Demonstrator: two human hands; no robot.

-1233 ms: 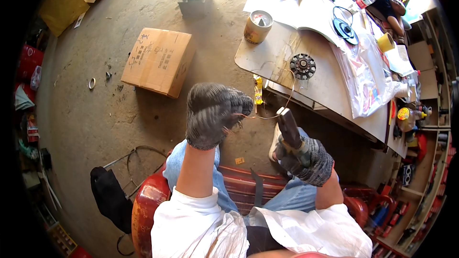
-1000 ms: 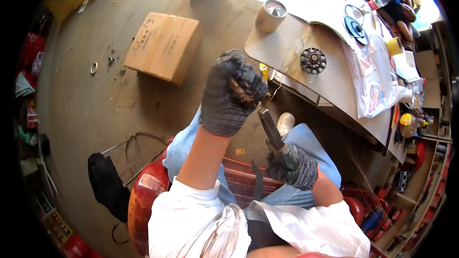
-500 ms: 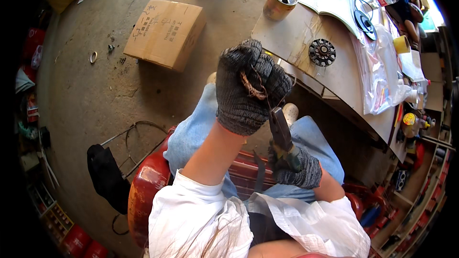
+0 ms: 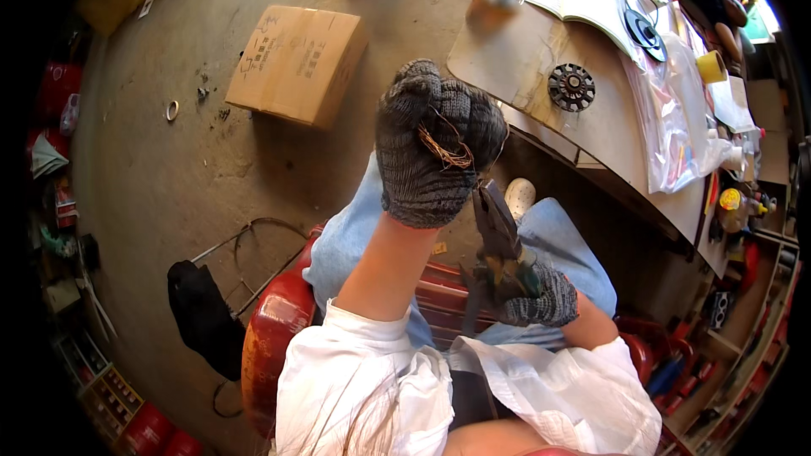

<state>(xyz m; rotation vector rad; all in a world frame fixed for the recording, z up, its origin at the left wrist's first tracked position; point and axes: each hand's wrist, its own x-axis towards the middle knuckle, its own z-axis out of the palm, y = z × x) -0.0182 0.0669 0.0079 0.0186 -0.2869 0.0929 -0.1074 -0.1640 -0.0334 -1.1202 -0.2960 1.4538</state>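
My left hand (image 4: 435, 148), in a dark grey knit glove, is closed in a fist around a small bundle of thin copper wire (image 4: 445, 152). Loose strands of it curl out over the palm and fingers. Below and to the right, my right hand (image 4: 541, 295), gloved alike, grips a pair of pliers (image 4: 497, 224) by the handles. The dark jaws point up and stop just under the left fist, close to a thin strand hanging there. Whether the jaws touch that strand I cannot tell.
To the right is a table (image 4: 524, 59) bearing a can (image 4: 494, 0), a round slotted metal part (image 4: 572, 87), an open book (image 4: 596, 0) and plastic bags (image 4: 676, 135). A cardboard box (image 4: 296, 63) sits on the floor ahead. A tool shelf (image 4: 743, 321) stands at right.
My left fist has turned slightly, and the copper strands look looser. The pliers remain below it, their handles seemingly wider apart. The whole view has shifted a little.
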